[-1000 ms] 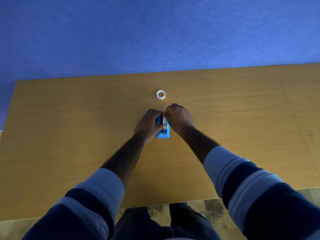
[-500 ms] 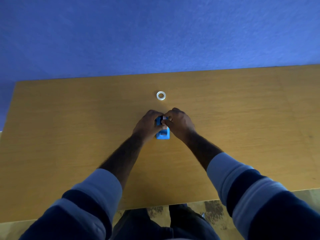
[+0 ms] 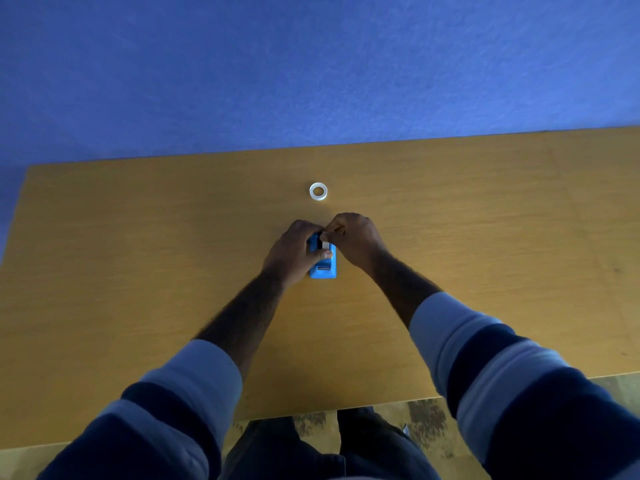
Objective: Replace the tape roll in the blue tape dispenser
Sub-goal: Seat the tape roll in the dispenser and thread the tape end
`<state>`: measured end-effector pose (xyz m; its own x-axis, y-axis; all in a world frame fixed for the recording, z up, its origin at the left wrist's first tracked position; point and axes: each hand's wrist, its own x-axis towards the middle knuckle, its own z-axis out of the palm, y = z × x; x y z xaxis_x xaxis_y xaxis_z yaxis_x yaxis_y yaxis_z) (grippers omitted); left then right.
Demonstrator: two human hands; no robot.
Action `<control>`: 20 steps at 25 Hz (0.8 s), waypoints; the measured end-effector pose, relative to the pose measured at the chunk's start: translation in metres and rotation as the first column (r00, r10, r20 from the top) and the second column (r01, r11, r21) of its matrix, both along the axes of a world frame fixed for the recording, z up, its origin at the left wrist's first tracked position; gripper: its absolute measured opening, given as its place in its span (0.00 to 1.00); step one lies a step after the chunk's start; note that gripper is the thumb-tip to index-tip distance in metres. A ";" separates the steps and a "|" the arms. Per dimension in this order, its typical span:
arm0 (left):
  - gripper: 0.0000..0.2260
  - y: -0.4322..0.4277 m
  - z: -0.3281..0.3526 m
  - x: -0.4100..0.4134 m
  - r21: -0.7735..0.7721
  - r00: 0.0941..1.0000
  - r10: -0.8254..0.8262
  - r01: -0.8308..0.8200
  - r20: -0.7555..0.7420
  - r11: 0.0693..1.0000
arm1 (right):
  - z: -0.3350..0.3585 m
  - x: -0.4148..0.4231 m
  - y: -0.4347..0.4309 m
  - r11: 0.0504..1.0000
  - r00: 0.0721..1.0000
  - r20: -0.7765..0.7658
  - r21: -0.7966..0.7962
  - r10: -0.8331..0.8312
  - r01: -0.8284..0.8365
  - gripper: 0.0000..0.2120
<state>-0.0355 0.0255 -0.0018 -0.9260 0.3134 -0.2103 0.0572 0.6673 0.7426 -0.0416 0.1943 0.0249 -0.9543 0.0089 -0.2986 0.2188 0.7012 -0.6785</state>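
The blue tape dispenser lies on the wooden table at its middle, cutter end toward me. My left hand wraps its left side and holds it down, thumb across the top. My right hand is closed from the right, fingertips pinched on a white tape roll that sits in the dispenser's top slot. Most of that roll is hidden by fingers. A second white ring-shaped roll lies flat on the table just beyond my hands.
A blue wall rises behind the table's far edge. The near table edge runs just in front of my legs, with patterned floor below. Bare wood stretches left and right of the dispenser.
My right hand has shifted slightly up and back, and its fingers have repinched on the white roll in the slot. The left hand and the dispenser stay in place.
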 end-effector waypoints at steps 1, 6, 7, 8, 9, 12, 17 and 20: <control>0.21 0.000 0.000 0.002 0.009 1.000 0.008 -0.008 -0.005 1.000 | 0.000 0.000 0.000 1.000 1.000 0.008 -0.017 -0.013 0.013 0.05; 0.22 0.001 -0.001 0.009 0.028 0.999 0.022 -0.021 -0.031 0.999 | 0.001 -0.001 -0.002 0.998 0.999 -0.011 -0.041 -0.050 0.050 0.05; 0.22 0.001 -0.001 0.008 0.020 0.999 0.021 -0.020 -0.034 1.000 | 0.000 -0.001 -0.003 0.999 0.999 -0.022 -0.022 -0.041 0.041 0.06; 0.21 0.001 -0.002 0.006 0.020 0.999 0.020 -0.020 -0.030 1.000 | 0.000 0.001 -0.003 1.000 0.999 -0.035 0.004 -0.024 0.024 0.06; 0.20 0.001 -0.002 0.005 0.024 1.000 0.018 -0.018 -0.021 1.000 | 0.000 0.003 -0.003 1.000 0.999 -0.053 0.031 0.002 0.000 0.07; 0.20 0.000 -0.002 0.003 0.033 1.000 0.009 -0.009 -0.007 0.999 | -0.004 0.017 0.002 0.992 0.987 -0.125 0.087 0.103 -0.093 0.10; 0.21 0.000 -0.004 0.002 0.033 1.000 0.013 -0.013 -0.006 0.999 | -0.005 0.023 0.004 0.981 0.973 -0.171 0.142 0.157 -0.133 0.10; 0.21 0.000 -0.003 0.002 0.029 1.000 0.014 -0.014 -0.004 0.999 | 0.000 0.010 0.000 0.982 0.980 -0.148 0.153 0.135 -0.113 0.08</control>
